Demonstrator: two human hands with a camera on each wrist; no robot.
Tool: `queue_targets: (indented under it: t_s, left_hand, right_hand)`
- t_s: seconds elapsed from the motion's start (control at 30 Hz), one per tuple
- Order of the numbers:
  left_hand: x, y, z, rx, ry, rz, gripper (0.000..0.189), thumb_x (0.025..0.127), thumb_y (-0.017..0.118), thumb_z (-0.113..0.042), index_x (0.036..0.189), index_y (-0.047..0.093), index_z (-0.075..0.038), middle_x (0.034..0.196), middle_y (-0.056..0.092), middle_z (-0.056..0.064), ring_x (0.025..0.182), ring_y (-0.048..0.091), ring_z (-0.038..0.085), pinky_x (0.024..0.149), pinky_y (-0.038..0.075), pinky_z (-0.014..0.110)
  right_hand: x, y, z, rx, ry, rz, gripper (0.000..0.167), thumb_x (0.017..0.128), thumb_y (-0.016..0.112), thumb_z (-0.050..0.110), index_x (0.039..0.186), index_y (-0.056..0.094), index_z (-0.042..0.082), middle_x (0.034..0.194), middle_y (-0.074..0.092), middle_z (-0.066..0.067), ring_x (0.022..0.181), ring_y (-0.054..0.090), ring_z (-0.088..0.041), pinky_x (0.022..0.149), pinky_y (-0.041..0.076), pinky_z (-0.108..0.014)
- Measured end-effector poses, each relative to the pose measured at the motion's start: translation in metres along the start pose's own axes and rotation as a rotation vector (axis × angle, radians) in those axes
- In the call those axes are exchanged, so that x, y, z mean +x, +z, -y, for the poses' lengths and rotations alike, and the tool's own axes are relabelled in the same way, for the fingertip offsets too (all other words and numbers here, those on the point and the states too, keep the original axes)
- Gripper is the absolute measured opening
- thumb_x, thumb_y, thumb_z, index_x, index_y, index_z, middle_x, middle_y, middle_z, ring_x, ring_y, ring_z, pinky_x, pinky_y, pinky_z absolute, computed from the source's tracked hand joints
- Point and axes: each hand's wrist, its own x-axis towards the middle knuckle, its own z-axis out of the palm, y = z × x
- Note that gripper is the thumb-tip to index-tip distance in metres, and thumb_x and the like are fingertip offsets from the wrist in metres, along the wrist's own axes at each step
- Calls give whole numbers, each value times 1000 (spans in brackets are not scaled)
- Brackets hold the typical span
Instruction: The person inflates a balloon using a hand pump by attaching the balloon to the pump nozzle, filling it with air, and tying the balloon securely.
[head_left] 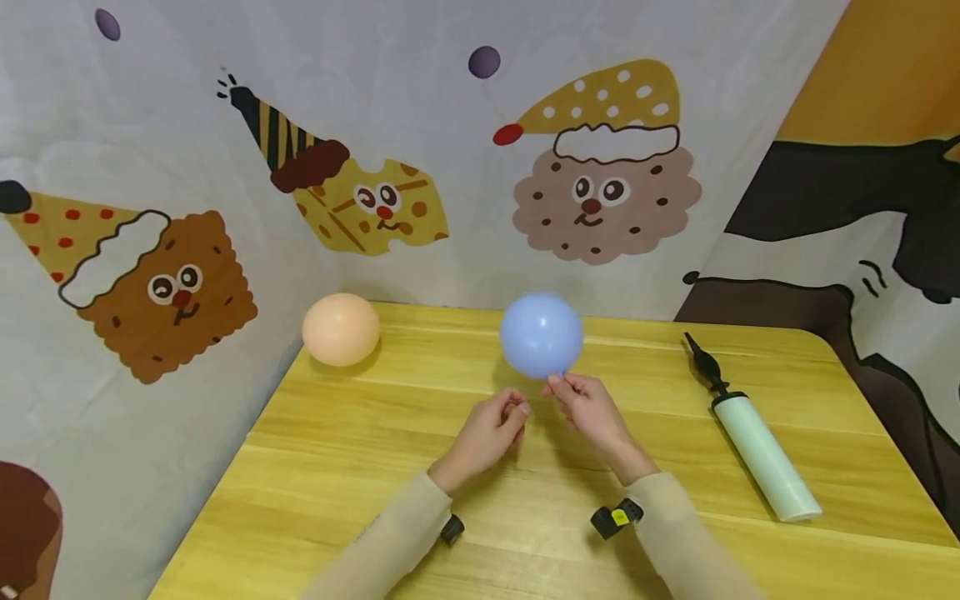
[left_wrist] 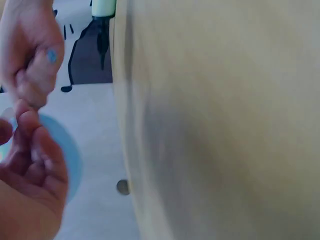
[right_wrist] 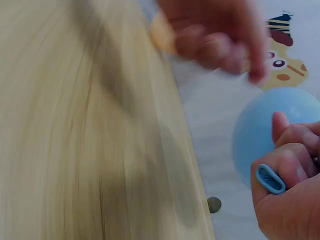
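My right hand (head_left: 596,414) pinches the neck of an inflated blue balloon (head_left: 542,335). In the right wrist view the balloon's rolled mouth (right_wrist: 270,179) pokes out between thumb and fingers, its round body (right_wrist: 270,130) beyond them. My left hand (head_left: 483,433) hovers just left of the right one, fingers loosely bent, nothing visible in them. It looks blurred in the right wrist view. From the left wrist, the left hand's fingers (left_wrist: 47,155) overlap the balloon (left_wrist: 70,145) and come close below the right hand (left_wrist: 35,65).
An inflated peach balloon (head_left: 341,330) sits at the table's far left corner. A pale green hand pump (head_left: 765,458) with a black nozzle lies on the right of the wooden table (head_left: 337,500). A cloth printed with cartoon snacks (head_left: 420,50) hangs behind the back edge.
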Motion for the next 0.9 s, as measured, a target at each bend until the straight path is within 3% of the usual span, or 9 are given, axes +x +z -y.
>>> queue_targets:
  t_s: [0.07, 0.17, 0.3, 0.4, 0.5, 0.6, 0.77, 0.9]
  left_hand:
    - [2, -7, -3, 44, 77, -66, 13, 108, 53, -15, 111, 61, -4, 77, 65, 7, 62, 56, 10, 54, 48, 22]
    - [5, -13, -6, 178, 243, -131, 7, 104, 59, -9, 110, 59, -5, 89, 65, 3, 74, 58, 11, 59, 52, 24]
    - [8, -19, -8, 394, 458, -173, 19, 96, 69, -3, 111, 57, -4, 109, 62, 8, 97, 62, 19, 84, 58, 28]
    - [10, -22, -7, 555, 587, -185, 30, 90, 77, -6, 114, 58, -5, 124, 58, 11, 116, 59, 26, 104, 51, 37]
    - [13, -25, -5, 710, 678, -182, 46, 86, 83, -13, 123, 58, -7, 139, 53, 13, 134, 50, 31, 113, 42, 48]
    - [14, -27, -3, 832, 699, -144, 63, 84, 86, -22, 137, 54, -9, 153, 46, 12, 149, 36, 34, 115, 35, 57]
    - [12, -27, -3, 982, 619, -20, 81, 86, 86, -35, 152, 44, -12, 167, 29, 10, 158, 12, 35, 119, 21, 67]
    - [13, -26, -7, 1078, 598, 39, 84, 88, 83, -45, 155, 43, -15, 170, 22, 6, 158, 8, 37, 118, 16, 72]
  right_hand:
    - [-2, -5, -2, -115, -16, 18, 33, 110, 52, 24, 99, 66, -4, 64, 40, 2, 53, 34, -10, 48, 27, -23]
    - [-5, -10, -4, -238, -39, 52, 34, 110, 51, 23, 98, 67, -4, 64, 41, 1, 52, 34, -11, 47, 26, -23]
    - [-6, -12, -5, -338, -57, 118, 35, 111, 49, 24, 99, 68, -3, 67, 43, -1, 56, 35, -14, 49, 27, -24]
    - [-7, -12, -4, -397, -64, 159, 35, 111, 49, 24, 98, 69, -1, 68, 46, -2, 59, 36, -14, 51, 27, -24]
    - [-6, -12, -2, -446, -72, 197, 34, 111, 50, 23, 97, 70, -1, 66, 46, -1, 58, 38, -13, 49, 28, -23]
    - [-4, -10, -3, -509, -101, 240, 32, 110, 51, 20, 93, 71, 0, 65, 45, 2, 56, 37, -10, 49, 29, -22]
    - [-3, -4, -2, -591, -163, 315, 31, 109, 51, 14, 90, 70, 1, 64, 46, 5, 55, 35, -8, 50, 31, -22]
    - [-4, 2, 1, -624, -184, 354, 29, 109, 51, 12, 91, 71, 1, 70, 56, -1, 57, 39, -9, 52, 36, -24]
